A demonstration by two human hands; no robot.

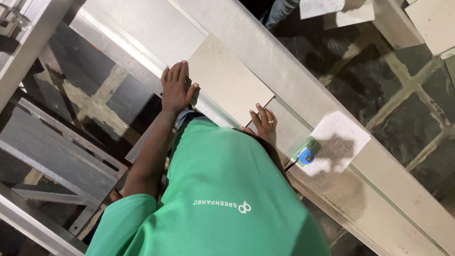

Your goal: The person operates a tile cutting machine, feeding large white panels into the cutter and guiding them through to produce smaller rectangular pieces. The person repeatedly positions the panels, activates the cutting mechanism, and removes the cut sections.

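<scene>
A flat beige rectangular board (227, 78) lies on a long grey metal table (265, 52). My left hand (175, 87) presses against the board's left end, fingers stretched out together and thumb on its edge. My right hand (264, 122), with a ring on one finger, rests its fingers on the board's near right corner. My green shirt hides the near part of both arms and the table edge below them.
A blue tape measure (305, 155) sits on a white paper sheet (339, 142) to the right of my right hand. Metal frame bars (57, 151) stand at the left. More pale boards (433, 21) lie top right over a dark stone floor. A person's leg (280, 9) shows at the top.
</scene>
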